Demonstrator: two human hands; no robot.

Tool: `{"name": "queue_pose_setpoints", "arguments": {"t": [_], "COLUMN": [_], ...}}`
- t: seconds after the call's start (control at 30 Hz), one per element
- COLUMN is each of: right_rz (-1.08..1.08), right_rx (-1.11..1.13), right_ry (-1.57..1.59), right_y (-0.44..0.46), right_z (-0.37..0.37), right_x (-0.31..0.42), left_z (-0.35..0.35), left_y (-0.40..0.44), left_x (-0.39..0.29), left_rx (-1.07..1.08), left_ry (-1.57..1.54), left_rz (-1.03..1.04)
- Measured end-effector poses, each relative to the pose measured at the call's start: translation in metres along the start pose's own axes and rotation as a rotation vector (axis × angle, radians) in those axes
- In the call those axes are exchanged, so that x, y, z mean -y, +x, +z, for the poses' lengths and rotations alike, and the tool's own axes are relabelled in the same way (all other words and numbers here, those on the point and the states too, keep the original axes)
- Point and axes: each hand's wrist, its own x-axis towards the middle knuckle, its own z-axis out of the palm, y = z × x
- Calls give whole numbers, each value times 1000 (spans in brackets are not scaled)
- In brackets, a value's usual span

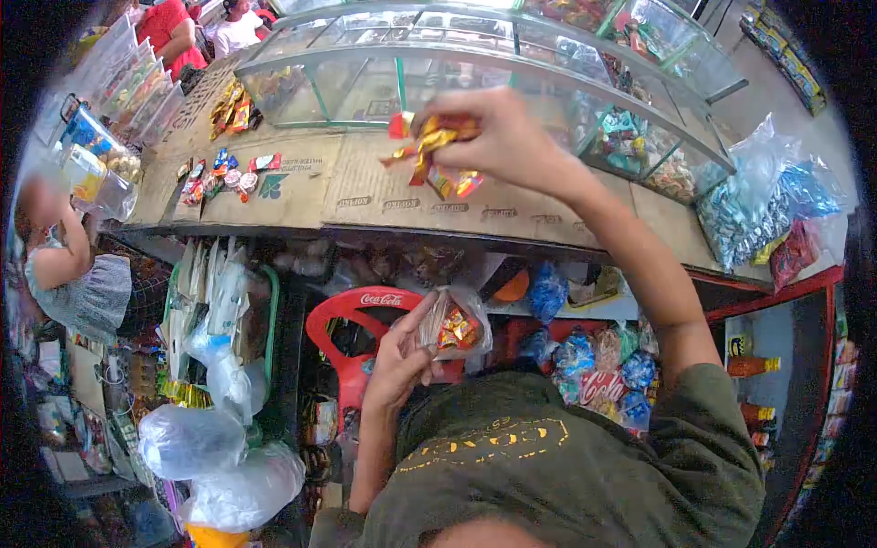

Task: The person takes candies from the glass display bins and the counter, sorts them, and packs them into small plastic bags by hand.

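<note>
My right hand is raised over the cardboard-covered counter, closed around several shiny red-and-gold wrapped candies. Some of their wrappers stick out below and left of the fingers. Lower down, close to my chest, my left hand grips a small clear plastic bag. Inside that bag lie more red-and-gold candies. The exact number of candies in either place is hidden by the fingers and the folds of plastic.
Glass display cases line the counter's back. Loose candies and a gold-wrapped pile lie left. A bulging candy bag sits right. A red chair and hanging plastic bags are below; a child stands left.
</note>
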Motion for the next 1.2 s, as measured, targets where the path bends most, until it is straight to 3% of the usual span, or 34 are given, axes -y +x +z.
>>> {"name": "queue_pose_setpoints", "arguments": {"t": [0.27,0.43,0.77,0.83,0.87,0.93,1.1,1.2], "right_rz": [-101,12,-17,246,249,125,173,91], "right_rx": [184,163,61,85,84,53,19,-9], "right_ry": [-178,-145,-199,-108,-107,-203,-230,-329], "right_y": [-12,-32,-61,-68,-73,-81,-92,-97], "right_z": [1,-8,-40,-45,-43,-34,-21,-21], "right_x": [-28,-19,-15,-8,-7,-6,-3,-6], "left_z": [-3,-8,1,4,6,6,3,3], "left_y": [-3,4,9,10,9,8,4,2], "left_x": [3,6,-6,-7,-9,-9,-5,-5], "left_rx": [-54,-36,-23,-21,-20,-22,-83,-46], "left_ry": [-37,-19,-18,-24,-11,6,34,3], "left_rz": [4,3,14,2,8,11,-1,23]}}
